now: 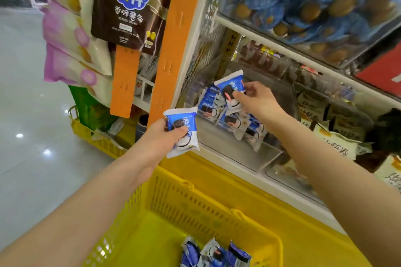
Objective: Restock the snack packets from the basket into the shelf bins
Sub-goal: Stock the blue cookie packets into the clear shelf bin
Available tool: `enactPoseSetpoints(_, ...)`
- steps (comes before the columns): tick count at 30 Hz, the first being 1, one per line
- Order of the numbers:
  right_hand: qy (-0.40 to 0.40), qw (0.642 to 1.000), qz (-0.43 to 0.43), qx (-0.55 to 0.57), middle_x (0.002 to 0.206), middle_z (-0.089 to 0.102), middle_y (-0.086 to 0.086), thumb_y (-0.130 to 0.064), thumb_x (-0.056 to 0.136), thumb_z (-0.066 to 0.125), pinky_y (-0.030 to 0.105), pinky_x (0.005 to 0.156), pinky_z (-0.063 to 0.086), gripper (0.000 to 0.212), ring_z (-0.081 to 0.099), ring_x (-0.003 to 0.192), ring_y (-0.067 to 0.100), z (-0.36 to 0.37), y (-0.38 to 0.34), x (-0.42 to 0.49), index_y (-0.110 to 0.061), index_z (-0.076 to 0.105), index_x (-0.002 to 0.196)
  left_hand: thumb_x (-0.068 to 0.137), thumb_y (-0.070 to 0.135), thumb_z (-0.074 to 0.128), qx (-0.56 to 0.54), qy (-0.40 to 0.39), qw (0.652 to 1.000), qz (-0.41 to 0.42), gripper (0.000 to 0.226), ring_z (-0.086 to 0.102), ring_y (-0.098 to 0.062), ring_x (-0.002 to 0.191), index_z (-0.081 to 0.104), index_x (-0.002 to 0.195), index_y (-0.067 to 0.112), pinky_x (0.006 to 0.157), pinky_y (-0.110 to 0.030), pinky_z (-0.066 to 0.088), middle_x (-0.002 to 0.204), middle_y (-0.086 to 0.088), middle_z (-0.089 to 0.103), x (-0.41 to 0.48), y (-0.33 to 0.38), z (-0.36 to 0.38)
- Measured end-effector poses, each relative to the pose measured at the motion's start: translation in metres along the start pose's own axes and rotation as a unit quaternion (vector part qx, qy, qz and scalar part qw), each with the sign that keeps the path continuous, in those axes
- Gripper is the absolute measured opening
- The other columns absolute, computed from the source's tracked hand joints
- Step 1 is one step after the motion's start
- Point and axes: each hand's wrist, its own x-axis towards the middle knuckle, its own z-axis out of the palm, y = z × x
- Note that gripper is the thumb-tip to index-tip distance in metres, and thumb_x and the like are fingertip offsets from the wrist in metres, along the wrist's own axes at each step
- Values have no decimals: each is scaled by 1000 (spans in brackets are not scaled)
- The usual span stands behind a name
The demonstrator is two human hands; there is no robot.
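My left hand [161, 136] grips a blue and white snack packet [184, 131] in front of the shelf edge, above the yellow basket [195, 197]. My right hand [256, 102] pinches a second packet of the same kind [230, 88] inside the clear shelf bin [249, 154], over several matching packets [249, 125] lying there. More of these packets [214, 253] lie at the bottom of the basket.
An orange upright strip [171, 50] stands left of the bin, with hanging snack bags [128, 11] beside it. A bin of blue wrapped snacks [303, 6] sits on the shelf above. Beige packets [334, 134] fill the bin to the right. Another yellow basket [93, 134] stands on the floor.
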Motion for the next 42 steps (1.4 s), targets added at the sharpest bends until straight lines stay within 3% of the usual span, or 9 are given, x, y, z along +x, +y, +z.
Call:
enactPoseSetpoints(7, -206, 959, -11, -193, 122, 56, 12, -28, 86, 67, 32, 92, 47, 45, 56, 107, 25, 41, 7, 47, -6, 52, 122, 89, 16, 59, -25, 8, 1000, 9, 5, 42, -7, 53, 59, 94, 15, 54, -20, 35, 71, 1, 54, 10, 1, -21)
enactPoseSetpoints(13, -178, 941, -78, -276, 114, 60, 7, -27, 83, 70, 29, 82, 44, 36, 54, 99, 19, 63, 19, 59, -12, 56, 113, 90, 18, 58, -6, 10, 1000, 20, 9, 45, -5, 51, 59, 97, 13, 53, -18, 38, 66, 2, 54, 11, 1, -29)
enactPoseSetpoints(19, -164, 921, -117, -334, 114, 62, 4, -39, 81, 69, 36, 85, 50, 41, 58, 101, 21, 64, 21, 63, -18, 57, 114, 90, 19, 59, -10, -5, 1000, 17, 17, 64, -24, 100, 56, 107, 15, 82, -32, 52, 105, -8, 67, 8, 6, -21)
enactPoseSetpoints(23, -111, 957, -109, -244, 121, 58, 3, -39, 86, 63, 29, 81, 44, 48, 57, 104, 19, 59, 13, 51, -14, 50, 125, 90, 18, 59, -26, -14, 1000, 6, 17, 65, -19, 97, 55, 106, 13, 87, -34, 53, 106, -9, 67, 5, 10, -13)
enactPoseSetpoints(27, 13, 984, -159, -74, 92, 58, -12, -33, 96, 48, 20, 65, 45, 14, 53, 77, 3, 49, -6, 6, -23, 53, 105, 88, 13, 61, -21, -33, 999, -2, 24, 64, -19, 99, 55, 112, 14, 82, -27, 51, 108, -7, 65, -1, 13, -8)
enactPoseSetpoints(30, -35, 990, -133, -6, 93, 60, -12, -34, 97, 44, 13, 71, 46, 14, 58, 86, 5, 42, -12, -35, -25, 52, 104, 86, 9, 63, 1, -54, 999, 4, 32, 60, -19, 105, 56, 116, 16, 91, -31, 48, 111, -6, 64, -6, 13, -3)
enactPoseSetpoints(32, -122, 989, -63, 57, 107, 61, -6, -34, 95, 48, 22, 80, 50, 19, 60, 96, 8, 39, -13, -59, -23, 51, 110, 87, 13, 63, 2, -70, 997, 16, 35, 58, -14, 108, 56, 121, 19, 96, -32, 46, 113, -2, 64, -10, 12, 2)
enactPoseSetpoints(35, -210, 962, 4, 175, 106, 66, -4, -23, 92, 55, 19, 72, 54, 20, 65, 91, 6, 37, -11, -91, -22, 55, 112, 89, 23, 60, -41, -83, 995, 31, 33, 58, -8, 107, 54, 122, 23, 90, -26, 44, 113, 3, 65, -16, 11, 14)
enactPoseSetpoints(42, -88, 975, -10, 205, 102, 68, -7, -22, 91, 57, 14, 67, 53, 24, 66, 85, 2, 7, 4, -101, -23, 54, 115, 87, 23, 62, 56, -42, 980, 188, 22, 58, -2, 93, 56, 108, 22, 75, -11, 44, 98, 9, 62, -15, 18, 32)
